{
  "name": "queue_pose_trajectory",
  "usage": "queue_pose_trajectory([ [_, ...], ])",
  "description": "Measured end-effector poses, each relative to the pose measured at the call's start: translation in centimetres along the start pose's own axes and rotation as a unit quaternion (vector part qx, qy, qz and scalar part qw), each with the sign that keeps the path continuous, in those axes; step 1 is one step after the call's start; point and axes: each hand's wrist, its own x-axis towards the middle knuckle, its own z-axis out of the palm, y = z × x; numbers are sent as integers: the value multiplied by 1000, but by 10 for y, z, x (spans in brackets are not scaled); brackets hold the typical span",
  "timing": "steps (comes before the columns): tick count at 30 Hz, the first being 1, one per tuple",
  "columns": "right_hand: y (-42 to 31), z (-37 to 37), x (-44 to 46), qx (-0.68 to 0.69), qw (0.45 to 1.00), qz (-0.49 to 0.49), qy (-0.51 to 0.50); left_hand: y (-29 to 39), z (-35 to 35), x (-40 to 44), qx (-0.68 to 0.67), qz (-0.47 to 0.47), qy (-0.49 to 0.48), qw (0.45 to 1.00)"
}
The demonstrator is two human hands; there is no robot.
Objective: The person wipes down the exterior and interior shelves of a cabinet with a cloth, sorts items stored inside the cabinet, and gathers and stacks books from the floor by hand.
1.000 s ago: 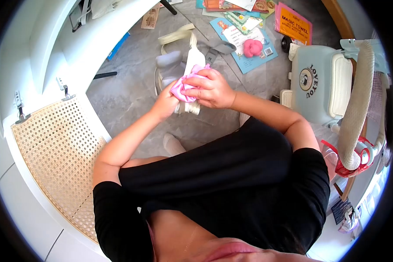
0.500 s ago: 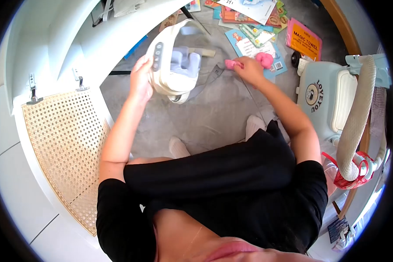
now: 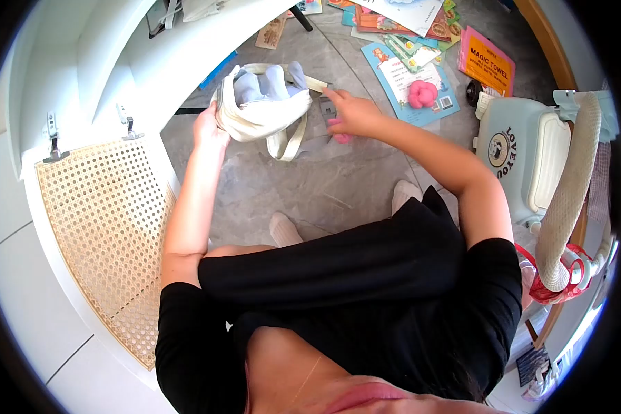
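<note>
In the head view, my left hand (image 3: 210, 125) grips the left side of a cream neck massager (image 3: 265, 119) with soft grey-lilac massage nodes (image 3: 272, 83) facing up. Pale straps hang from the massager; one strap loop (image 3: 288, 143) dangles below it. My right hand (image 3: 355, 114) is just to the right, its lower fingers closed round a small pink object (image 3: 340, 132) that is mostly hidden. Its index finger reaches out to the end of a strap (image 3: 316, 83); whether it touches is unclear. Behind those fingers lies a grey translucent strip (image 3: 326, 109).
A pink puffy flower-shaped thing (image 3: 422, 94) rests on a blue booklet (image 3: 386, 65). More booklets are piled beyond it, beside an orange towel pack (image 3: 486, 62). At right stands a pale-blue wheeled child's seat (image 3: 510, 114); a white cabinet with a rattan door (image 3: 100, 228) is at left.
The massager has turned, so its control buttons are out of sight and its nodes face up. My right hand has moved left toward it, carrying the pink object away from the booklet.
</note>
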Motion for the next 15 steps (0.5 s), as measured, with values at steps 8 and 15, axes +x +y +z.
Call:
queue_pose_trajectory([
  [8,-29,15,36,105,989,-70,72,-25,11,-22,-29,-63,-56,996],
  [15,-29,8,1,265,952,-133,82,-29,40,-68,-6,-55,-19,998],
])
